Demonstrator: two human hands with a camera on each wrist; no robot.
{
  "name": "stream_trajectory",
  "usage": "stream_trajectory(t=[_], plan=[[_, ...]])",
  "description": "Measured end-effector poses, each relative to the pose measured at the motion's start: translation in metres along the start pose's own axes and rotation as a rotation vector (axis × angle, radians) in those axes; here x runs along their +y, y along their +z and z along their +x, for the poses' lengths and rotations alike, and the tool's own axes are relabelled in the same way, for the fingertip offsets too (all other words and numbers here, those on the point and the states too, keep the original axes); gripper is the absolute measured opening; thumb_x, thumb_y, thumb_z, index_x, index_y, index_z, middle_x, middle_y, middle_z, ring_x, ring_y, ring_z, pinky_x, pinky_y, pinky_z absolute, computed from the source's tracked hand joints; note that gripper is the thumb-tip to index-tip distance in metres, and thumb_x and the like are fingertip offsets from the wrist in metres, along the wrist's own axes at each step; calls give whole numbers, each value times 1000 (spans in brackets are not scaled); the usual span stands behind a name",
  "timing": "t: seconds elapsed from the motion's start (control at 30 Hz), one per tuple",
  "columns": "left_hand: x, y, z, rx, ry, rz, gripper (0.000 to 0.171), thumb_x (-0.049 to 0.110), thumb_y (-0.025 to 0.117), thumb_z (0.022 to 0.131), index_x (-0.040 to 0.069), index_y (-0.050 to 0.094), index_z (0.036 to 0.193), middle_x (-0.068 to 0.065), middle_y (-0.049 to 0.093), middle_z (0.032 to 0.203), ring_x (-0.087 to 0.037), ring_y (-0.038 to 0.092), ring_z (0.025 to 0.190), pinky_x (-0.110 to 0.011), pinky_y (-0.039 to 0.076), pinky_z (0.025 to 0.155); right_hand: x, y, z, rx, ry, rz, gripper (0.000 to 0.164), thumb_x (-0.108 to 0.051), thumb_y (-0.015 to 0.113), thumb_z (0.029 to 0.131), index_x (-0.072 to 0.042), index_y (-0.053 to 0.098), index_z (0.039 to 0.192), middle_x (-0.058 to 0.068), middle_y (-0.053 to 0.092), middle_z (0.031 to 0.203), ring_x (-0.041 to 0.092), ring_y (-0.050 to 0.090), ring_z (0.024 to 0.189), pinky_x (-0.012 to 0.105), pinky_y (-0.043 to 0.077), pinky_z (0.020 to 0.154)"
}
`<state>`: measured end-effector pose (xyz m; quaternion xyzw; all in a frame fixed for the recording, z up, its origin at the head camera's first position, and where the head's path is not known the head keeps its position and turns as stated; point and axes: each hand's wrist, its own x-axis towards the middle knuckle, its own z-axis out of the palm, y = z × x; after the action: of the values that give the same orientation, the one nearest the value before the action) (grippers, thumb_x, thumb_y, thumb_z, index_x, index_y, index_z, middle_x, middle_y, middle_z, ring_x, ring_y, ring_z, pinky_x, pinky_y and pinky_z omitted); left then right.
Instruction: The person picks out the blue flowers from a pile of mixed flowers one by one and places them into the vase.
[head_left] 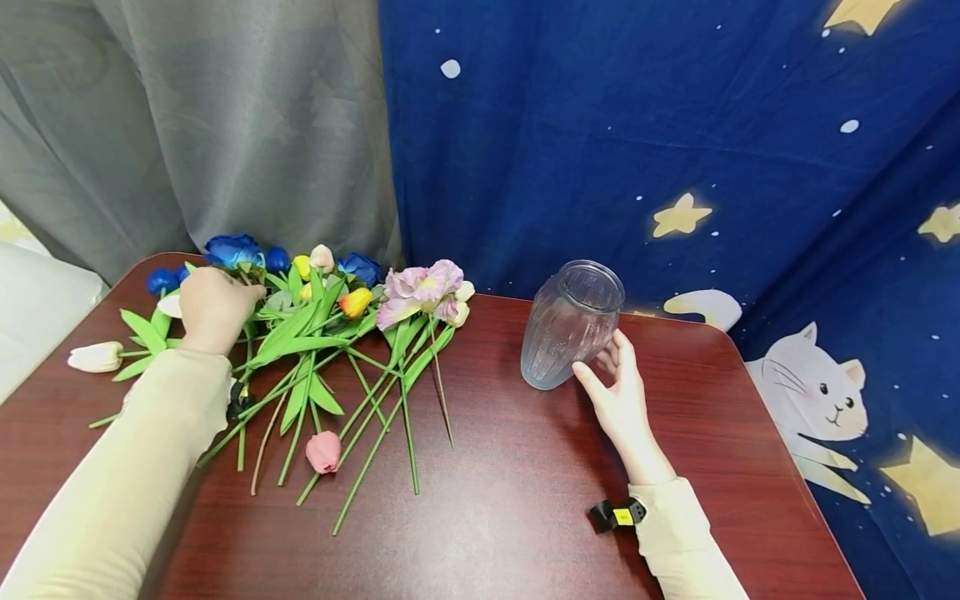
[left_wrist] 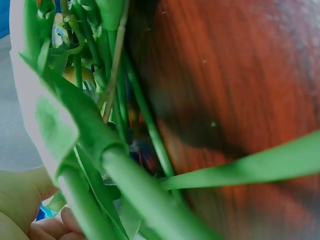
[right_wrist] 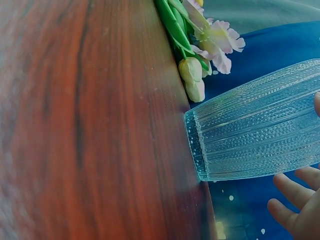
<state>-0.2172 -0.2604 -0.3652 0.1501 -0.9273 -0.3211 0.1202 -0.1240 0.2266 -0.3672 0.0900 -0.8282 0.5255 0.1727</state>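
In the head view my left hand [head_left: 213, 308] is among the artificial flowers on the left, just below a blue rose [head_left: 234, 250]. Its fingers curve near green stems [left_wrist: 137, 190] in the left wrist view; leaves hide whether they hold one. A clear ribbed glass vase [head_left: 558, 333] stands upright on the table. At its right side is my right hand [head_left: 618, 396], thumb toward the near face and fingers spread and fairly straight. The right wrist view shows the fingers [right_wrist: 295, 195] along the edge of the vase, not wrapped round it.
Loose stems spread across the left half of the dark red table [head_left: 495, 517], among them a pink tulip [head_left: 323, 452], a white tulip [head_left: 95, 357] and a lilac flower [head_left: 420, 292]. Behind the table hang a grey curtain [head_left: 277, 125] and a blue starry curtain [head_left: 562, 167].
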Motion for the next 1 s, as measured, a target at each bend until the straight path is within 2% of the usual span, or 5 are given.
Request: stream_trajectory(t=[0.2,0.43,0.6,0.9,1.0], plan=[[6,-10,-1,72,32,-54,40,20,67,88,0,62,53,-6,56,50,-41,55,68,-53,43,71,0,0,0,-2,-2,2,68,1,66,87,8,28,143,29,43,138,40,51,117,51,37,99],[17,-20,-3,140,42,-17,37,27,66,88,4,64,58,-3,57,53,-29,52,59,-40,38,47,0,0,0,0,-2,11,68,2,66,87,8,28,143,29,43,138,40,51,117,52,37,99],[22,-23,-3,157,39,-33,34,27,65,88,4,66,62,1,56,52,-28,52,62,-40,37,50,1,0,0,-2,-2,12,68,2,66,87,8,28,143,29,43,138,41,50,117,52,36,99],[26,-28,-3,176,38,-67,31,27,64,88,1,71,72,24,44,45,-26,52,66,-38,37,52,1,0,0,1,-5,12,68,2,66,87,8,28,143,30,43,138,42,50,117,54,36,99],[28,-30,-3,200,35,-67,31,28,62,88,1,72,76,24,45,47,-24,52,67,-37,37,51,1,0,1,1,-7,12,67,2,66,87,8,28,143,30,43,138,42,50,117,53,36,98]])
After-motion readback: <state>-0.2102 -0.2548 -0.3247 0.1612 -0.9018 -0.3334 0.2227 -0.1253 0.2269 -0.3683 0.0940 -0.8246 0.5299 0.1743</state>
